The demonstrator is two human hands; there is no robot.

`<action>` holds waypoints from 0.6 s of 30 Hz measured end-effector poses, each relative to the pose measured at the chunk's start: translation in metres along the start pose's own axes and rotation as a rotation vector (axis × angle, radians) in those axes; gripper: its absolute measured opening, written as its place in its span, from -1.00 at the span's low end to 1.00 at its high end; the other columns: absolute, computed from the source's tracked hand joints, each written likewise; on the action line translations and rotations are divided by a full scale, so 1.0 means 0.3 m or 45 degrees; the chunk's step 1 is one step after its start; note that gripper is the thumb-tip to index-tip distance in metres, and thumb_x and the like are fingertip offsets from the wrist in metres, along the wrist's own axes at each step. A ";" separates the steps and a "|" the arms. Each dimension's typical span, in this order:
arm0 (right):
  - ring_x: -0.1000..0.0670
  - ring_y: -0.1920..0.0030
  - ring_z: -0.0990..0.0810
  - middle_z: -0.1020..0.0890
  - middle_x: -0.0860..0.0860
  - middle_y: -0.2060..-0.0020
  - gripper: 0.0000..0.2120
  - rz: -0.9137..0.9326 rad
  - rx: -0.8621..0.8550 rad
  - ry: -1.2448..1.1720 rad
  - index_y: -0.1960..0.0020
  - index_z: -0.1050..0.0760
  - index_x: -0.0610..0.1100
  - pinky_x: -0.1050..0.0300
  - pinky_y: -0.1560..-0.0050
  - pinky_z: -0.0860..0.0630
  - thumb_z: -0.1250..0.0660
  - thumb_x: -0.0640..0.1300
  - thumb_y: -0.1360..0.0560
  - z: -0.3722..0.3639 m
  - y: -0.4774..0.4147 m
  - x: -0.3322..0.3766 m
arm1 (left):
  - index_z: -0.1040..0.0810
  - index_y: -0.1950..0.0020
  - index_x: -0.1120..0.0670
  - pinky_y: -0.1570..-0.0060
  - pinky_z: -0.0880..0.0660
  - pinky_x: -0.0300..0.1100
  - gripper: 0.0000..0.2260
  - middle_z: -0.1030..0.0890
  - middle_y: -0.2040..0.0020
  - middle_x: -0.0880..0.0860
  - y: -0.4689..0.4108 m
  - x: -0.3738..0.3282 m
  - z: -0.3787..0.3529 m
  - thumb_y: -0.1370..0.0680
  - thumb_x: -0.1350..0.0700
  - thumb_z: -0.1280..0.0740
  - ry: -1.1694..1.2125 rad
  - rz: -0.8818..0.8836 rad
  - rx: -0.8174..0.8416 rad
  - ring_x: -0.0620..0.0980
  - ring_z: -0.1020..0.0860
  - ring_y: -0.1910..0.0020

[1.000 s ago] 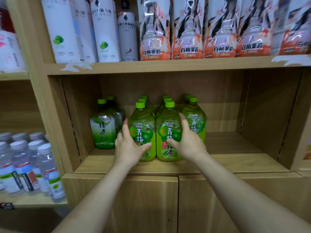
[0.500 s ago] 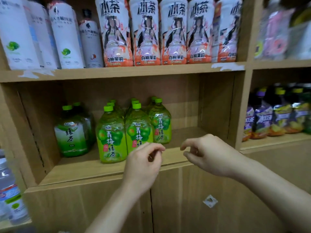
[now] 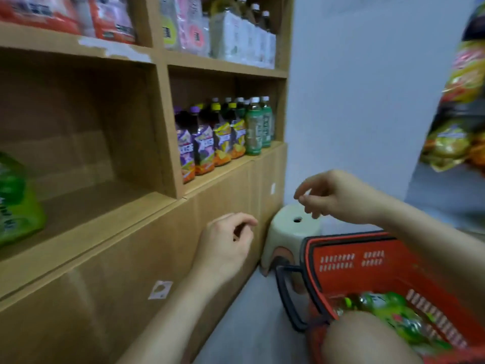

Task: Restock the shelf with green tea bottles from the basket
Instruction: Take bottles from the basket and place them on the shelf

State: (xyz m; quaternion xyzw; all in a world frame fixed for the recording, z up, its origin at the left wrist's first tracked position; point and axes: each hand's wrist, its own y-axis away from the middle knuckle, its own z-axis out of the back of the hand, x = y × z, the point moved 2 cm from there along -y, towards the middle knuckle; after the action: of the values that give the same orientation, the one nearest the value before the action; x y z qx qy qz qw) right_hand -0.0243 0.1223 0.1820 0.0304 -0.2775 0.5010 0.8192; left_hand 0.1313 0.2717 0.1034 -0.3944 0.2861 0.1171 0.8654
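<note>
A red basket (image 3: 351, 261) with a black handle sits on the floor at the lower right, with several green tea bottles (image 3: 388, 311) lying in it. A green tea bottle (image 3: 15, 203) stands on the wooden shelf (image 3: 86, 206) at the far left edge, blurred. My left hand (image 3: 225, 245) hovers in front of the cabinet doors, fingers loosely curled, holding nothing. My right hand (image 3: 338, 198) hangs in the air above the basket's far rim, fingers apart and empty. My knee covers part of the basket.
A pale plastic stool (image 3: 291, 229) stands against the cabinet beside the basket. The neighbouring shelf bay holds purple, yellow and green drink bottles (image 3: 223, 137). Snack bags (image 3: 456, 127) hang at the right. A white wall (image 3: 354, 101) is behind.
Both hands let go of the shelved green tea bottles and drew back. The view swung right and down, bringing the basket into sight; my right hand now reaches over it.
</note>
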 end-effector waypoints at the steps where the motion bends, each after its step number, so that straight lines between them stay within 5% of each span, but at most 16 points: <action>1: 0.02 0.33 -0.67 -0.69 -0.06 0.30 -0.90 -0.069 -0.043 -0.086 0.05 -0.60 -0.10 0.25 0.28 -0.57 -0.30 -0.17 -0.54 0.024 0.028 -0.040 | -0.67 0.09 0.00 0.13 -0.50 -0.23 -0.84 -0.66 0.14 -0.12 -0.012 -0.007 -0.052 -0.48 0.17 -0.30 0.027 0.002 0.048 -0.13 -0.59 0.15; 8: 0.05 0.42 -0.62 -0.67 -0.04 0.39 -0.89 -0.459 -0.209 -0.235 0.12 -0.60 -0.10 0.19 0.33 -0.53 -0.31 -0.20 -0.53 0.069 0.200 -0.404 | -0.66 0.12 -0.02 0.16 -0.42 -0.25 -0.82 -0.65 0.18 -0.10 -0.022 -0.077 -0.413 -0.49 0.22 -0.31 0.109 0.083 0.423 -0.11 -0.56 0.20; 13: 0.06 0.46 -0.59 -0.64 -0.06 0.40 -0.89 -0.657 -0.159 -0.232 0.14 -0.57 -0.12 0.17 0.34 -0.54 -0.30 -0.26 -0.51 -0.023 0.267 -0.696 | -0.63 0.09 -0.11 0.40 -0.29 -0.50 -0.83 -0.55 0.30 -0.24 -0.027 -0.137 -0.636 -0.53 0.13 -0.29 0.055 0.063 0.598 -0.35 -0.48 0.38; 18: 0.16 0.32 -0.58 -0.66 0.08 0.30 -0.91 -0.678 0.141 0.095 0.08 -0.62 -0.08 0.27 0.19 -0.49 -0.35 -0.16 -0.47 -0.061 0.302 -0.948 | -0.63 0.05 -0.11 -0.01 -0.38 -0.36 -0.84 -0.58 0.04 -0.24 -0.032 -0.130 -0.864 -0.54 0.11 -0.29 0.074 0.129 0.767 -0.27 -0.50 0.02</action>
State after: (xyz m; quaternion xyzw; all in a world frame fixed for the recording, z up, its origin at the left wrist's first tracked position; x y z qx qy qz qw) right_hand -0.1904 -0.0555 0.0079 0.1286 -0.2015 0.2832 0.9288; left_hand -0.0005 0.0719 -0.0040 -0.1085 0.3520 0.0586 0.9279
